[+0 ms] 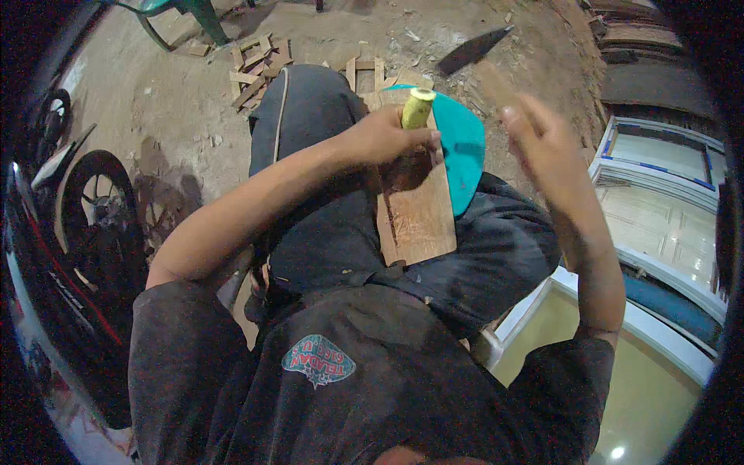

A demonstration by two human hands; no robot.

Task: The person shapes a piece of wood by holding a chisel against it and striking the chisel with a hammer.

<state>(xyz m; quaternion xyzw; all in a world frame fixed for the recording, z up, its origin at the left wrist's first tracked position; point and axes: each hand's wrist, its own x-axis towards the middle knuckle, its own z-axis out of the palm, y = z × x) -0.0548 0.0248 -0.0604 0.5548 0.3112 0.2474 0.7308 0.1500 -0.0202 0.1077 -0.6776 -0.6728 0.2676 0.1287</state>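
My left hand (pixel 387 136) is closed around the yellow handle of a chisel-like tool (pixel 417 108). The tool stands upright on the far end of a wooden board (pixel 418 213) that lies across my lap. A teal plastic seat (pixel 465 147) shows under the board's right side. My right hand (pixel 546 139) is raised to the right of the board and blurred by motion. Its fingers seem to grip a short wooden piece (pixel 500 89) that sticks up and to the left. The tool's tip is hidden behind my left hand.
A parked motorcycle (pixel 85 225) stands at the left. Wood offcuts (pixel 260 66) lie on the dirt ground ahead, near green chair legs (pixel 203 17). A dark flat piece (pixel 473 50) lies farther back. White framed panels (pixel 659 194) lean at the right, by a yellowish tiled floor (pixel 643 395).
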